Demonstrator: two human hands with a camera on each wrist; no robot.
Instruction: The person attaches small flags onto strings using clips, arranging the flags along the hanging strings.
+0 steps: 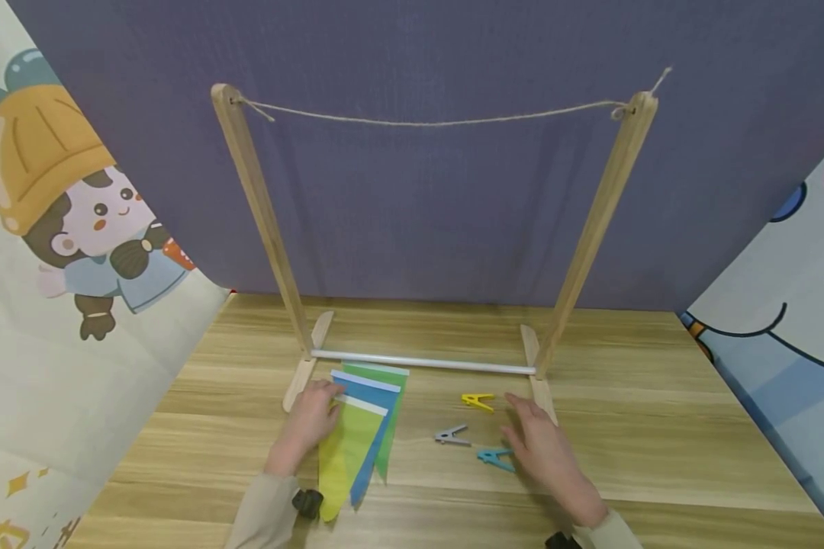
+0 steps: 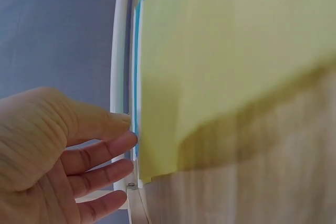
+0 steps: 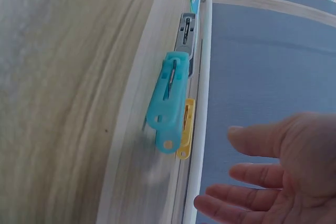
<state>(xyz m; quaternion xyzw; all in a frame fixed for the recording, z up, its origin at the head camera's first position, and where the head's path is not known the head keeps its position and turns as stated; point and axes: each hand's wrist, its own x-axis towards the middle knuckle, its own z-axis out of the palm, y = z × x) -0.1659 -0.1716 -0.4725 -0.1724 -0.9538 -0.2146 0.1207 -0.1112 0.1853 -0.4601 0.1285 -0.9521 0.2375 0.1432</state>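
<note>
My left hand [image 1: 313, 415] is at the top left corner of a yellow triangular pennant [image 1: 350, 438]. In the left wrist view, its thumb and index fingertips are right at the white-banded edge, slightly apart. Under the yellow pennant lie a blue pennant [image 1: 367, 381] and a green pennant [image 1: 393, 427], fanned out and partly hidden. My right hand [image 1: 541, 446] hovers with parted fingers beside three spring clothespins: a yellow clothespin [image 1: 477, 400], a grey clothespin [image 1: 451, 435] and a blue clothespin [image 3: 170, 98]. The blue one is nearest; nothing is in the right hand.
A wooden frame with a left post [image 1: 264, 213] and right post [image 1: 600, 221] stands behind the pennants. A string [image 1: 426, 123] sags between the post tops. A white rod [image 1: 419, 361] joins the feet low down. A dark blue backdrop [image 1: 412, 213] rises behind the wooden table [image 1: 659, 427].
</note>
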